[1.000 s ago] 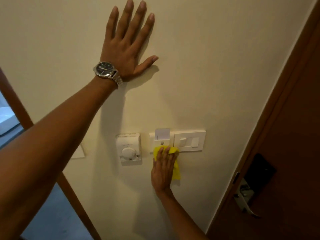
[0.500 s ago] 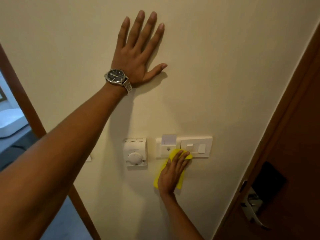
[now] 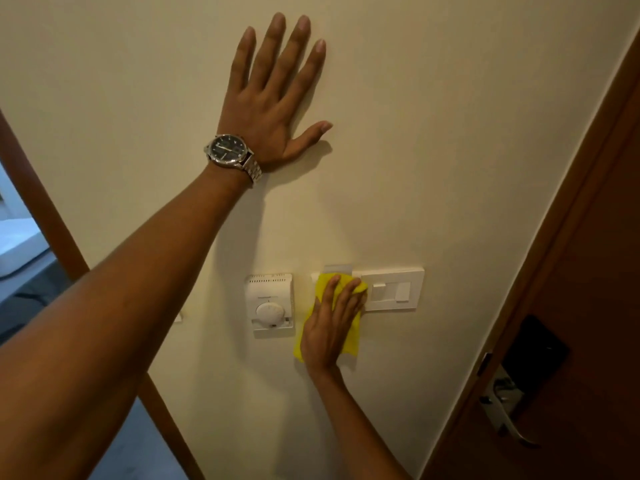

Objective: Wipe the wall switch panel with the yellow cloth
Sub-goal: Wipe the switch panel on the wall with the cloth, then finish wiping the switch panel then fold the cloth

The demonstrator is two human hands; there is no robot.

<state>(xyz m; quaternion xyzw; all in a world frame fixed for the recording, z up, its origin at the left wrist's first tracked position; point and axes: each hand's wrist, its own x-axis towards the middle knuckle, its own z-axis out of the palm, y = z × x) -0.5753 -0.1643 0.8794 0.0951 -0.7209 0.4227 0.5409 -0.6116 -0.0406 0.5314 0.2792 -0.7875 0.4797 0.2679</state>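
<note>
The white wall switch panel (image 3: 393, 289) sits low on the cream wall, right of centre. My right hand (image 3: 330, 327) presses the yellow cloth (image 3: 323, 285) flat against the panel's left part, hiding the key-card slot section; only the top of a card shows above the cloth. The rocker switches on the right part stay uncovered. My left hand (image 3: 277, 95), with a steel wristwatch, lies flat on the wall well above the panel, fingers spread, holding nothing.
A white thermostat with a round dial (image 3: 272, 304) hangs just left of the cloth. A brown wooden door with a metal lever handle (image 3: 505, 414) stands at the right. Another brown door frame (image 3: 52, 209) runs down the left.
My right hand has slid the yellow cloth upward from below the panel onto its left section, now covering the card slot. My left hand stays planted on the wall.
</note>
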